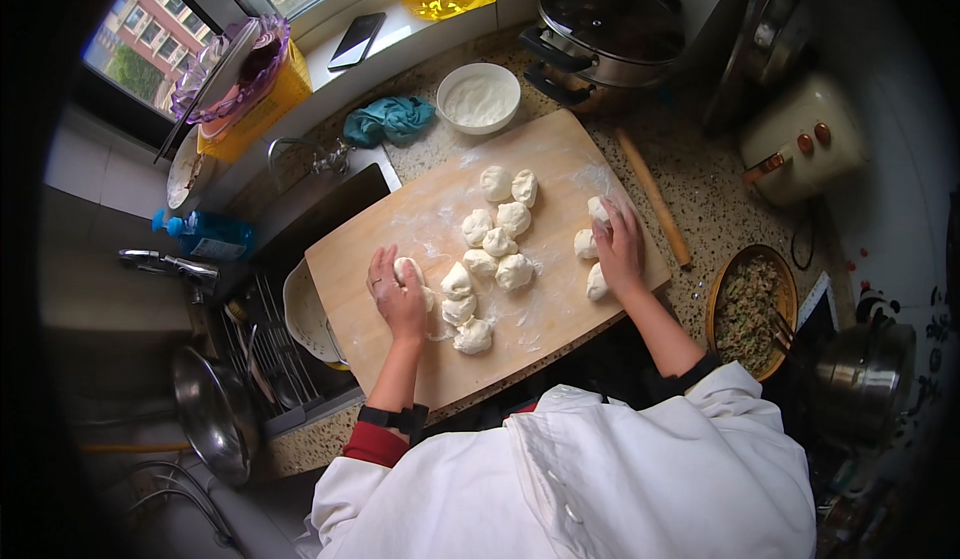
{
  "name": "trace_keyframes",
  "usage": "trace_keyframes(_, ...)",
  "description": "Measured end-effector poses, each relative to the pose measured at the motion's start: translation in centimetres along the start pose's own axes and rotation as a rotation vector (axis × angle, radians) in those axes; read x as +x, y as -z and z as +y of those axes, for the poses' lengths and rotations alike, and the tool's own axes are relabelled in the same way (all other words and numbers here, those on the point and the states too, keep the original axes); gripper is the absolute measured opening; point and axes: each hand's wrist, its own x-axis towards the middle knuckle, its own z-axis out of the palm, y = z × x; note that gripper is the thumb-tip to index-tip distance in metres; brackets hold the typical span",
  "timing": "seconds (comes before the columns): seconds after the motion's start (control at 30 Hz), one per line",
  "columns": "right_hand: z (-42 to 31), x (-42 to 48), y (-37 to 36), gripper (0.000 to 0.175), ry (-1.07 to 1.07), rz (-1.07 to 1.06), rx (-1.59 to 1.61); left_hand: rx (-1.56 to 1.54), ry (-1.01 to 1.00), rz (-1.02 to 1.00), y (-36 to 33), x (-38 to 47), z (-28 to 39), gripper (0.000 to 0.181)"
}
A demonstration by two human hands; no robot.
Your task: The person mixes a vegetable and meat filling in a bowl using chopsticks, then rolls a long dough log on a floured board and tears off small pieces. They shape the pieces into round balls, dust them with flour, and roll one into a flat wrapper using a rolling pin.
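Observation:
On the floured wooden board (540, 319) lie several pale dough pieces. My left hand (397, 300), near the board's left end, is curled around a dough piece (409, 270); another dough piece partly shows beside its palm. A short line of dough pieces (458, 309) lies just to its right, and a looser cluster (499, 242) fills the middle. At the right edge, my right hand (621, 247) has its fingers and thumb about the uppermost dough piece (598, 208) of three. The lower two (585, 244) sit against that hand, partly covered by it.
A bowl of flour (480, 97) and a teal cloth (390, 120) are behind the board. Right of it are a rolling pin (654, 199) and a bowl of filling (752, 315). A steamer pot (611, 30) stands behind; the sink (300, 386) lies left, partly under the board.

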Motion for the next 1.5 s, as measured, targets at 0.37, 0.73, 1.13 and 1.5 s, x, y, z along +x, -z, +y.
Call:
trace_keyframes(0.37,-7.3,-0.7,-3.6,0.069,0.763,-0.221,-0.118,0.022,-0.634,-0.468,1.3,-5.2,4.7,0.079)
trace_keyframes(0.73,-6.0,7.9,-5.2,0.041,0.176,0.04,-0.295,0.239,-0.096,-0.298,-4.4,4.5,2.7,0.059)
trace_keyframes(1.13,-3.1,2.6,-0.2,0.017,0.734,0.08,0.017,0.07,-0.317,-0.456,-2.5,2.8,3.6,0.057)
trace_keyframes(1.5,-3.0,0.7,0.1,0.042,0.516,-0.245,0.003,0.155,-0.834,-0.665,-0.8,-0.9,6.8,0.053)
